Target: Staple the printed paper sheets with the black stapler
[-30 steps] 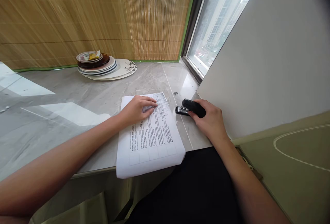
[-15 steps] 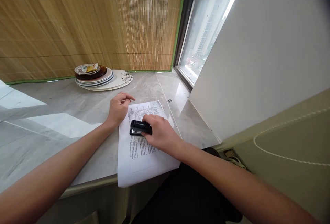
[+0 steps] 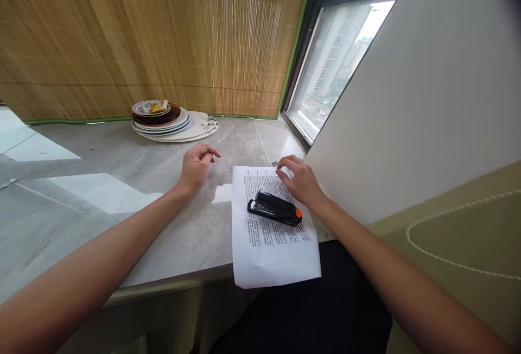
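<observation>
A black stapler [image 3: 273, 210] with an orange end lies on its side across a printed sheet of paper [image 3: 277, 264], held by neither hand. The sheet's near end hangs over the counter's front edge. Above the stapler, my right hand [image 3: 300, 179] is at the paper's far right corner, its thumb and fingers curved and apart with nothing visible between them. Just beyond its fingertips are small grey metal pieces [image 3: 274, 163], too small to name surely. My left hand [image 3: 198, 165] rests on the counter left of the paper, fingers loosely bent, holding nothing.
Stacked plates [image 3: 160, 120], with a small yellow packet [image 3: 158, 106] on top, stand at the back of the grey marbled counter [image 3: 191, 245]. Behind them hangs a bamboo blind [image 3: 163, 33]. A window [image 3: 325, 66] and a white wall [image 3: 427, 99] bound the right side.
My right hand has let go of the stapler and moved up to the paper's far corner. The paper and stapler now sit further right, away from my left hand. The view has shifted slightly.
</observation>
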Tool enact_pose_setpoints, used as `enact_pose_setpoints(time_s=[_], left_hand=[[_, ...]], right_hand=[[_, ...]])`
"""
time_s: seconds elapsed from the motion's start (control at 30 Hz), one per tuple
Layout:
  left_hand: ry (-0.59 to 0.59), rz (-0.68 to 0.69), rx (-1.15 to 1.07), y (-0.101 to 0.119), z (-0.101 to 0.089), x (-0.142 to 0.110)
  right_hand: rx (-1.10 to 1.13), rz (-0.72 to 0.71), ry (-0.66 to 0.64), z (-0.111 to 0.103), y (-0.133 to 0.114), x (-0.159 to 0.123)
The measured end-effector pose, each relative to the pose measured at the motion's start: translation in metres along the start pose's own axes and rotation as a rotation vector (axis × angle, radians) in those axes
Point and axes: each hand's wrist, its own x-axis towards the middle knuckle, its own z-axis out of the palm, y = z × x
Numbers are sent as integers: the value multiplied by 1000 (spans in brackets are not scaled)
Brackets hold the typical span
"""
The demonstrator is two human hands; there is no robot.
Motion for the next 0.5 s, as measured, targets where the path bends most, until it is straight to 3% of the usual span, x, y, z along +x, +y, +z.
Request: enact_pose_setpoints(time_s=[0.13,0.23,0.33,0.5], left_hand=[[69,-50,-89,-7,-5,12],[174,-155,-181,-8,-9,21],[244,-184,-235,-4,-18,29],[298,-111,-240,-4,-41,41]], right_hand=[[-233,-50,-244,35,21,21],[-316,-35,-371,64,19,33],[-330,-56,-402,97,-5,50],[-218,-157,-469,158,-75,81]])
